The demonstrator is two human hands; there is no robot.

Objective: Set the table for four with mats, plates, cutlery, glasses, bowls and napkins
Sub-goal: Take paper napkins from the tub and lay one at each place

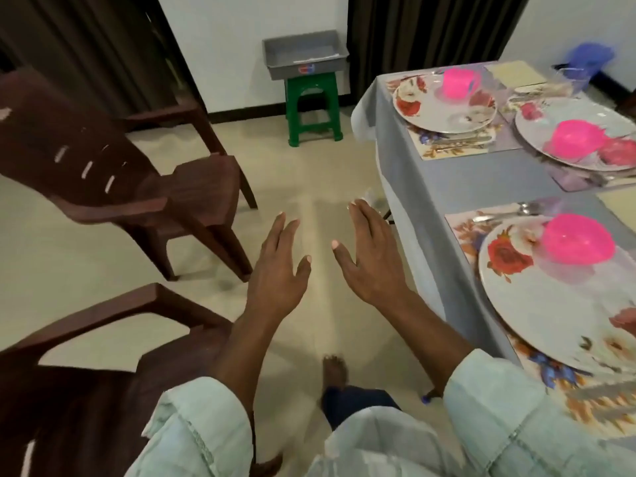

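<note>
- The table (457, 180), draped in a grey cloth, is seen along the right side of the view, with three place settings in sight; a fourth cannot be made out from here
- Two brown plastic chairs (148, 187) are seen on the left, drawn well back from the table, one beyond the other
- A grey tray (304, 56) is seen on a green stool (313, 111) against the far wall, well apart from the table; little can be told of what is left in it
- At each visible setting a floral mat (457, 149) is laid under a flowered plate (550, 318), and a pink bowl (578, 241) is set on the plate
- Cutlery (509, 213) is seen beside the near plate, and a clear glass (571, 80) can be made out, blurred, near the far corner; pale squares that may be napkins are seen by two settings
- The left hand (278, 270) is held out over the floor with fingers straight and slightly spread, nothing being gripped
- The right hand (373, 259) is held likewise, flat and empty, just beside the table's edge; a faint clear shape by its fingertips cannot be identified
- The step in hand is judged to be a walk between table and tray, the task being far along
- The next move is judged to call for whatever pieces are missing to be fetched from the tray, both hands being free for carrying, and for the unseen fourth place to be checked
</note>
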